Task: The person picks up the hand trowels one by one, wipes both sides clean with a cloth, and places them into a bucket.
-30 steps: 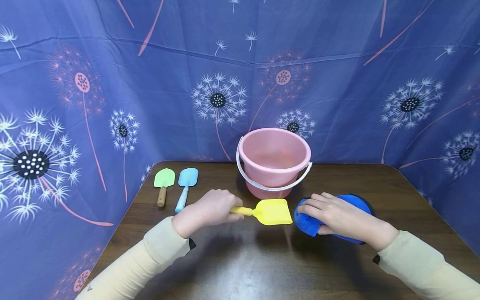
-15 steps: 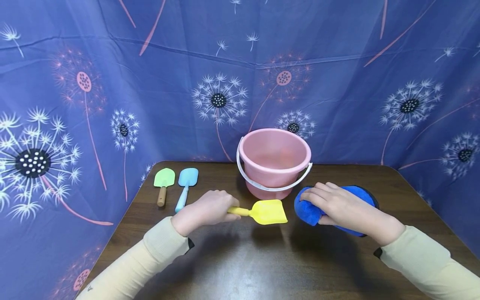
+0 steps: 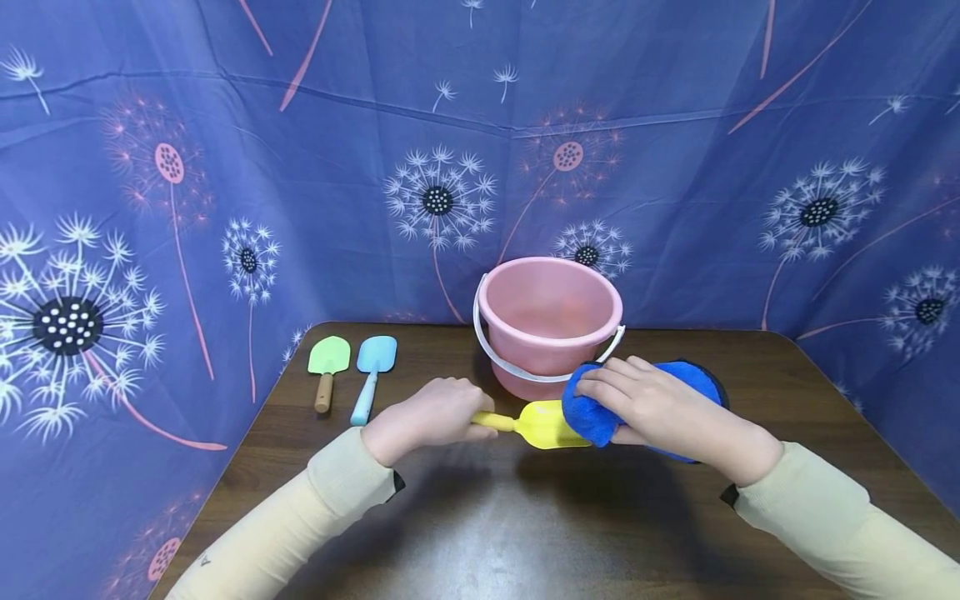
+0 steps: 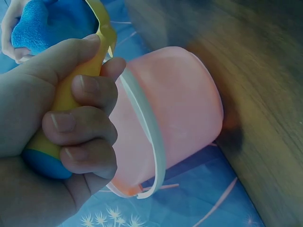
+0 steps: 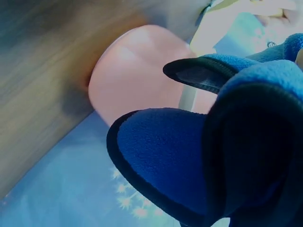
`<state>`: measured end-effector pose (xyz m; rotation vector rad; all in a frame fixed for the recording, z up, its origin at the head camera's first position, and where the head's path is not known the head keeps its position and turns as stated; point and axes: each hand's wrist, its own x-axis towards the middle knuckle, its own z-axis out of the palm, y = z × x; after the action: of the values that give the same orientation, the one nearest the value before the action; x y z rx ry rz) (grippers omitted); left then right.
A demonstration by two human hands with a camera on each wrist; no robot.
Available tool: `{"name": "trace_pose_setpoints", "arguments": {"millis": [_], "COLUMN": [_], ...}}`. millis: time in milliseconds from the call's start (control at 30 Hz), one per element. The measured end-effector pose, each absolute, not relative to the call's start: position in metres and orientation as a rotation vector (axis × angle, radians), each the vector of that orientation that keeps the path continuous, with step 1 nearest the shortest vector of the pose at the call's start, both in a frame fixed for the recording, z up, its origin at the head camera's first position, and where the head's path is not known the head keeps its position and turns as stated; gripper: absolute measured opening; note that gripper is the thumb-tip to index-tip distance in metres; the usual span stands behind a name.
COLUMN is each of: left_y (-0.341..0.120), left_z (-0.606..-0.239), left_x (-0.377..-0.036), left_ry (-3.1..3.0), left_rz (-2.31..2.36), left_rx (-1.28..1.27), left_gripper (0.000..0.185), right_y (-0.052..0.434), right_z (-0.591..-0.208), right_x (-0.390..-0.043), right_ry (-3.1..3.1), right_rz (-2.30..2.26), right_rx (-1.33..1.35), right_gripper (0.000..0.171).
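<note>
Blue cloth touching yellow spade

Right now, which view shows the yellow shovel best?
Head view: the yellow shovel shows handle to blade, partly under the blue cloth. Left wrist shows only its handle inside the left hand. Right wrist shows no clear shovel.

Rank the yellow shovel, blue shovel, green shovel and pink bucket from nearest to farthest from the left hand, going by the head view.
1. yellow shovel: its handle is gripped in the left hand.
2. blue shovel: lying just beyond the hand, to its left.
3. green shovel and pink bucket: too close to call; the shovel lies far left, the bucket back right.
</note>
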<state>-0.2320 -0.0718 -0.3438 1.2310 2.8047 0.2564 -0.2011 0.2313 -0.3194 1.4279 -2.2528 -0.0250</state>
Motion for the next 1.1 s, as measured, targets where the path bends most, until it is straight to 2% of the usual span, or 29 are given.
{"name": "trace_pose_setpoints", "arguments": {"millis": [333,600,833,1100], "left_y": [-0.060,-0.054,-0.052,-0.052], "left_z": [-0.340,-0.335,-0.331,-0.329], "left_x": [-0.233,-0.231,-0.228,-0.226], "left_ry": [2.793,2.782,2.775,2.779], "left_rz": [0.212,0.225,0.202,0.181], "left_rx": [1.231,1.246,1.242,1.249], "left_gripper": [0.020,0.022,0.023,0.023], "right_y": [0.204,0.197,0.194,0.198], "right_z": [-0.326,-0.337,-0.344,-0.345], "right_x": [-0.205,-0.208,-0.209,-0.210], "right_ry": [-2.132,-2.157,-2.194,-2.241], "right_rz": [-0.070,-0.133,-0.149,-0.174], "right_rx": [1.468,1.485,1.488,1.484], "right_gripper": [0.056,0.065,0.059,0.060]}}
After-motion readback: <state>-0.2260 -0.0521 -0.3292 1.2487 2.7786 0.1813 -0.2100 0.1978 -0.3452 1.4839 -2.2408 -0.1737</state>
